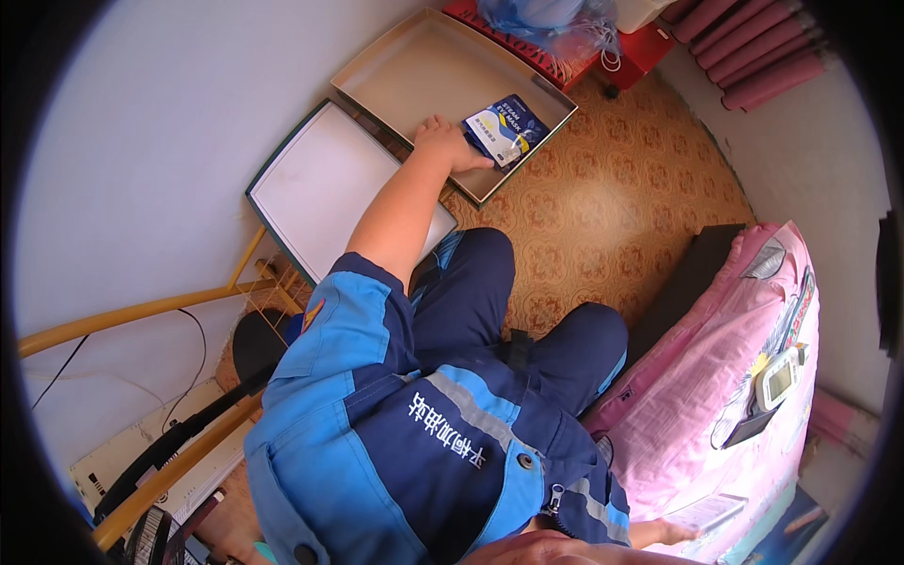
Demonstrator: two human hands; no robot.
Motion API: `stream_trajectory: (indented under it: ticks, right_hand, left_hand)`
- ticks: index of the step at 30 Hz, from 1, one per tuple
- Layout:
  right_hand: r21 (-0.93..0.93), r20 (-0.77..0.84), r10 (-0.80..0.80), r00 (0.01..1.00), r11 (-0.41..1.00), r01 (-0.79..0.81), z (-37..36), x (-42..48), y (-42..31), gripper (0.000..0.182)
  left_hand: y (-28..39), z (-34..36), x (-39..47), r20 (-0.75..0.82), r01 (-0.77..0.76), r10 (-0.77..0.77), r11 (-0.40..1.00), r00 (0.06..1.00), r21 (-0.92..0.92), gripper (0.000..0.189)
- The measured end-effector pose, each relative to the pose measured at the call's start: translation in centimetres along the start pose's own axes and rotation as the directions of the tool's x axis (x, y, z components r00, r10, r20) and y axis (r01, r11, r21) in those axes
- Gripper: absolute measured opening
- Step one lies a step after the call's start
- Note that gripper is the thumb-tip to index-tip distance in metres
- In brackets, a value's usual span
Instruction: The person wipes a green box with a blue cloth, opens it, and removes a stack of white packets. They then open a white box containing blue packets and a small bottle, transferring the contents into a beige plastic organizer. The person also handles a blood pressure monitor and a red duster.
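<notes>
My left hand reaches into a shallow open box with a tan inside. Its fingers point toward the far side and its thumb is spread toward a dark-blue and white printed packet. That packet leans in the near right corner, with something dark blue partly hidden under it beside my palm. At the lower right, my right hand rests on a pink bedspread. Its fingertips meet a flat, pale printed item; blur hides whether they grip it.
A white panel with a dark rim lies left of the box. Red boxes and a blue plastic bag stand behind. A digital device with a screen sits on the bed. Yellow rails run along the left.
</notes>
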State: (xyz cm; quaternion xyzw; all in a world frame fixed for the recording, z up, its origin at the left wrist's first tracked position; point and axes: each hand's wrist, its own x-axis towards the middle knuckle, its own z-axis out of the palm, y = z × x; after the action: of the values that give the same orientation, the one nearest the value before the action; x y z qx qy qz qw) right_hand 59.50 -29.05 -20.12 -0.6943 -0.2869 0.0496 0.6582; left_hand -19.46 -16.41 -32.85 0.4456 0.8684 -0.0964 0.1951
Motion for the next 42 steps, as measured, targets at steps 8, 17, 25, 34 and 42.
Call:
stream_trajectory:
  ticks: [8,17,25,34,42]
  right_hand:
    - [0.620,0.033,-0.058,0.998,0.784,0.025,7.2,-10.1,-12.7,0.089]
    - [0.763,0.339,-0.137,0.931,0.618,-0.187,14.4,-13.0,-17.8,0.091]
    - [0.677,0.655,0.003,0.756,0.441,-0.589,21.4,-16.5,-17.8,0.099]
    - [0.451,0.863,0.015,0.504,0.426,-0.784,21.8,-18.0,-12.6,0.098]
    - [0.294,0.950,0.036,0.312,0.242,-0.925,24.3,-20.9,-10.8,0.085]
  left_hand:
    - [-0.2,-2.5,-1.8,0.094,-0.251,0.244,0.966,0.965,0.068,0.059]
    - [-10.8,-0.4,-5.7,-0.615,-0.401,-0.396,0.502,0.681,-0.767,0.014]
    - [-12.4,-1.4,-0.8,-0.552,-0.203,0.144,0.978,0.821,-0.046,0.023]
    - [-9.7,-1.5,5.3,0.285,-0.092,0.043,0.982,0.958,0.163,0.035]
    - [-5.2,-3.1,1.1,-0.337,-0.466,0.329,0.503,0.882,-0.728,0.033]
